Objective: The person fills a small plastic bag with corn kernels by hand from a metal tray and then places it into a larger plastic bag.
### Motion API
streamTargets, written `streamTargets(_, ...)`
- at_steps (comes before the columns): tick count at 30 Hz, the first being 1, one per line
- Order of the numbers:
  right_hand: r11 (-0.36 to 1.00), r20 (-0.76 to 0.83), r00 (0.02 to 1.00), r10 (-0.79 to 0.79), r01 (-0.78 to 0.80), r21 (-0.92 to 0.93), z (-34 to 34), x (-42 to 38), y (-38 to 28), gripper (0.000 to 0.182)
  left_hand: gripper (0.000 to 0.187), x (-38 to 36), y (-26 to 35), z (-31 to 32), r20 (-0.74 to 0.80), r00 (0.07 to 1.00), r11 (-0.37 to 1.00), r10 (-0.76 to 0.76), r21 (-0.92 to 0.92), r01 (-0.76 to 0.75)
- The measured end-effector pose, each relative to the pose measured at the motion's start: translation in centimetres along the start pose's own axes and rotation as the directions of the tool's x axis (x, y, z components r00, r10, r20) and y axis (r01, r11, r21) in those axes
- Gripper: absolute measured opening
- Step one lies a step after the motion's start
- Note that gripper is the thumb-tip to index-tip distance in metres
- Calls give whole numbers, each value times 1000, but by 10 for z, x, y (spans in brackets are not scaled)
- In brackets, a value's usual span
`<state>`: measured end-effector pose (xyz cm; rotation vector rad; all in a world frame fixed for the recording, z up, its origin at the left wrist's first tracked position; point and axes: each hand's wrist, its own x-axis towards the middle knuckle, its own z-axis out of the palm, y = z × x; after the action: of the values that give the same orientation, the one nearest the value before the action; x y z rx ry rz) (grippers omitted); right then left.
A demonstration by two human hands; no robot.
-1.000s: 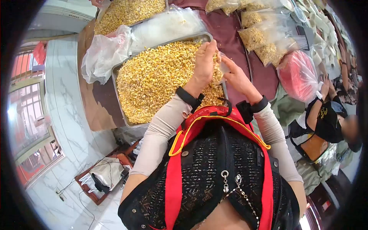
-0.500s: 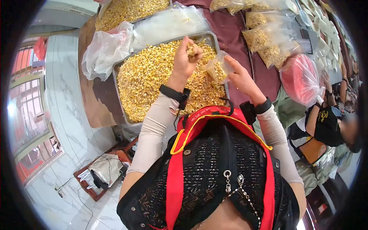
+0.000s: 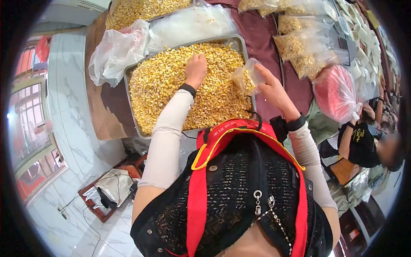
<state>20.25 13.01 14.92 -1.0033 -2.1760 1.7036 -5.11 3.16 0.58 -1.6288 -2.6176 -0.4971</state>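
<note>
A metal tray [image 3: 245, 50] is heaped with yellow corn kernels [image 3: 162, 92]. My left hand [image 3: 196, 70] is down on the heap near its middle, fingers curled into the kernels; their tips are hidden. At the tray's right edge, my right hand [image 3: 274, 89] pinches the rim of a small clear plastic bag [image 3: 255, 76]. Some kernels lie in the bottom of that bag, which tilts with its mouth toward my right fingers.
Several filled clear bags [image 3: 291, 46] lie on the maroon tablecloth [image 3: 257, 36] at right, near a red bundle in clear plastic [image 3: 335, 92]. Crumpled plastic [image 3: 115, 55] sits left of the tray. Another kernel tray [image 3: 145, 10] stands behind. A co-worker [image 3: 364, 143] is at far right.
My left hand, which was raised with kernels in its fingers close to the bag, has moved left and down onto the heap. My right hand still holds the bag in nearly the same place.
</note>
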Motion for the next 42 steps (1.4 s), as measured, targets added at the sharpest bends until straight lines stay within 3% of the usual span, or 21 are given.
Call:
streamTargets(3,1000,-5,1000,15,-15,3,0,2,4,56,14,-1,10,10,100,992,989,74,117,-85)
streamTargets(4,1000,0,1000,13,-13,3,1,2,2,56,14,-5,13,14,100,993,990,69,120,-81)
streamTargets(6,998,6,999,41,-41,37,-1,2,-3,55,12,-16,23,17,237,952,969,195,105,-224)
streamTargets(7,999,7,999,41,-41,34,-1,3,-2,55,10,-19,25,19,279,943,979,181,43,-201)
streamTargets(10,989,17,999,52,-54,135,-2,0,5,54,10,-10,24,6,215,950,971,227,22,-237)
streamTargets(12,998,35,999,36,-35,-45,-4,4,10,62,13,5,20,1,254,949,975,187,68,-211)
streamTargets(18,998,19,1000,21,-22,62,-2,3,7,62,19,11,24,31,28,941,941,336,35,-337)
streamTargets(20,999,12,1000,23,-24,40,-4,1,3,58,23,6,29,35,110,934,932,340,91,-350)
streamTargets(22,1000,11,1000,21,-21,23,-3,2,5,55,18,-6,35,25,219,877,893,429,41,-447)
streamTargets(26,1000,20,1000,-13,13,-14,-3,5,10,55,9,-37,27,7,222,743,766,632,-33,-642)
streamTargets(27,1000,25,1000,-3,3,13,-3,5,8,55,7,-43,20,8,122,730,739,672,-55,-671)
streamTargets(32,1000,47,999,26,-25,-9,-2,-1,3,54,8,-49,8,-1,189,763,785,618,-100,-611)
streamTargets(34,1000,44,999,5,-4,-20,-2,-1,3,54,6,-44,10,-3,279,900,941,335,-153,-303)
streamTargets(35,1000,44,999,26,-25,-11,-2,-2,3,53,10,-45,9,-2,69,967,918,246,-335,-210)
streamTargets(36,999,43,998,48,-48,-1,-2,-4,3,52,10,-42,7,-1,68,966,917,251,-335,-215)
streamTargets(37,999,39,998,47,-47,1,-2,-6,4,52,10,-38,4,0,220,975,815,-30,-560,152)
streamTargets(38,998,37,998,57,-56,-7,-1,-7,5,53,11,-35,3,-4,427,868,554,-252,-672,491)
streamTargets(39,998,38,997,66,-65,-17,0,-7,6,54,11,-36,0,-10,426,869,555,-252,-671,491)
streamTargets(40,998,39,997,64,-63,-16,2,-8,6,54,13,-38,-5,-17,613,745,30,-262,-766,642)
streamTargets(41,998,41,997,58,-57,-13,3,-8,7,53,16,-40,-8,-21,765,626,-500,-151,-606,619)
streamTargets(42,999,43,998,52,-52,-10,4,-8,7,53,16,-43,-9,-21,763,628,-499,-153,-608,617)
